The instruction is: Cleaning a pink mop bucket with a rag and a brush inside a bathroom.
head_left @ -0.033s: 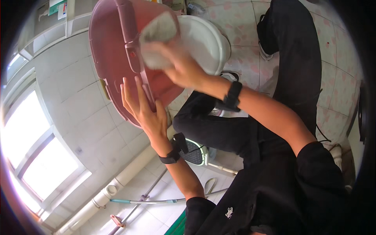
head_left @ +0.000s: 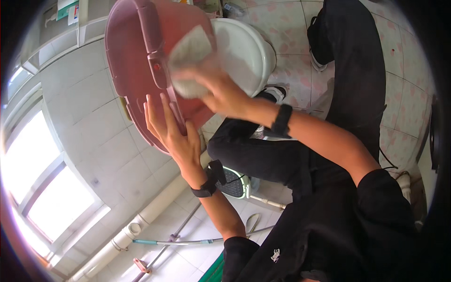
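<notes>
Two bare hands were in view, both at a pink tub. Right hand: blurred, fingers bent over a pale cloth and grasping it; exact finger placement too smeared to tell. The cloth sat just ahead of those fingers and partly under them, against or just over the tub's reddish side; contact not clear. Left hand: fingers unclenched, stretched out along the tub, thumb apart, palm side against it. The tub extended ahead of the left fingers and under the right ones.

Versus the earlier frame: right hand and cloth had shifted slightly back toward the person, with the black wrist strap on that arm moving along. More of a shoe showed beyond the right wrist. The tub had moved only a touch; left fingers stayed in about the same spot on it, same spread.

Around them: a white round-rimmed vessel stood to the right of the tub, just past the right fingers. A window was well off to the left of the left fingers.
</notes>
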Tool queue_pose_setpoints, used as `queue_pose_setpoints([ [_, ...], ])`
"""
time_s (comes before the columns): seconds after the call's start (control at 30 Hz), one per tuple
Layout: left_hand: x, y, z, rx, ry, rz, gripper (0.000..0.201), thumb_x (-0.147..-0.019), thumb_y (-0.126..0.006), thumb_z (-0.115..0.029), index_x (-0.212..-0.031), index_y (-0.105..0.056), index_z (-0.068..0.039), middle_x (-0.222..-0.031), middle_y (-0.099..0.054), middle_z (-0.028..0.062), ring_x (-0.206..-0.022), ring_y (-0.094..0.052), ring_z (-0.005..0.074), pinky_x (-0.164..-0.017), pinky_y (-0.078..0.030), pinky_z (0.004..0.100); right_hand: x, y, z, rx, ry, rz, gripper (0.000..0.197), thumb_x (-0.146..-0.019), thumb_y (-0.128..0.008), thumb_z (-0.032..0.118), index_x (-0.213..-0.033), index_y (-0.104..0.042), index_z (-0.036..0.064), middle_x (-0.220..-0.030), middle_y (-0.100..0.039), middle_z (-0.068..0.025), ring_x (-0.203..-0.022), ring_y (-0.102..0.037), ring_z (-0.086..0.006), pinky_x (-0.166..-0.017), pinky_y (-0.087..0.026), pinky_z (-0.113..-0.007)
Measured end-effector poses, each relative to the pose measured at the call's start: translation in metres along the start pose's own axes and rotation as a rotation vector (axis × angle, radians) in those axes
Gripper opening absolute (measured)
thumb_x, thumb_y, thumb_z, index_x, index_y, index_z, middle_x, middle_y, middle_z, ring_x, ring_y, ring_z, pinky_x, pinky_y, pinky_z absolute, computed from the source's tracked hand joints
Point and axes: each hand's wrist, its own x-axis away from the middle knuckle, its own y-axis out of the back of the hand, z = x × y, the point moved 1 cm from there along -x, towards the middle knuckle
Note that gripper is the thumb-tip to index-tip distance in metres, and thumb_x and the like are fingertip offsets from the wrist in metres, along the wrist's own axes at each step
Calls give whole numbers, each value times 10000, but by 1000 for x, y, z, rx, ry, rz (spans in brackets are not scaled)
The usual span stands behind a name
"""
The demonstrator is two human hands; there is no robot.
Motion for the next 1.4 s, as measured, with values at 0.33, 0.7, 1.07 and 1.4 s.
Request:
queue_pose_setpoints([
  [0.33,7,0,0,25,41,-29,667,-726,-560,-7,-1391,-569,-55,-1536,-382,155,-1408,-333,375,-1144,-311,496,-72,38,-26,-62,-160,-246,484,-898,-589,22,-1374,-520,69,-1322,-620,-129,-1213,-591,-250,-1023,-450,-364],
  [0.7,-14,-1,-5,50,37,-24,642,-736,-570,-18,-1376,-584,-60,-1536,-387,155,-1422,-321,375,-1151,-308,496,34,5,-15,-40,-151,107,742,-704,-459,-180,-1390,-544,88,-1363,-546,-174,-1345,-433,-363,-1165,-309,-437],
  [1.07,-8,-3,-2,126,78,-26,622,-736,-577,-23,-1357,-602,-54,-1526,-410,131,-1407,-347,358,-1145,-323,488,-89,47,-42,56,-89,-318,505,-884,-515,-5,-1385,-527,59,-1328,-578,-186,-1248,-546,-328,-1047,-426,-383],
  [1.4,-14,-2,3,135,54,-40,646,-693,-551,-4,-1333,-623,-50,-1510,-434,130,-1391,-367,356,-1140,-334,483,31,15,-24,-36,-218,125,650,-708,-478,-116,-1320,-589,71,-1307,-555,-196,-1226,-523,-404,-1068,-412,-427],
])
